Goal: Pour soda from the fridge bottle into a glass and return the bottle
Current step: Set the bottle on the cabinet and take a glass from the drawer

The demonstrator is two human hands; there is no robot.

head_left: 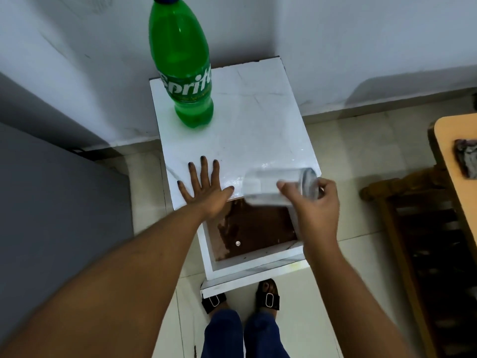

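Wall (361,34): pale grey-white surface behind the stand, meeting the floor at a light skirting strip.
Floor (343,156): light glossy tiles around the stand.
Grey panel (51,215): large flat grey surface filling the left side of the view; what it belongs to cannot be told.
Wooden furniture (418,228): dark wooden frame at the right edge, with a lighter wooden top above it carrying a crumpled dark cloth (466,157).
Table (258,120): small white stand with a scuffed white top, set against the wall; its near front face shows a brown recessed panel inside a white frame.
Bottle (184,63): green plastic soda bottle with a blue cap and a white-lettered label, standing upright on the far left part of the table top, well apart from both hands.
Left hand (204,187): open, palm down, fingers spread and straight, resting flat on the near left part of the table top. It holds nothing.
Right hand (317,210): fingers and thumb curled round the glass, gripping it over the near right corner of the table.
Glass (278,186): clear tumbler, tilted close to horizontal, base towards the right and mouth towards the left. It is motion-blurred; no liquid can be made out inside.
Feet (241,298): two feet in dark buckled sandals on the floor below the table, with blue trouser legs above them.
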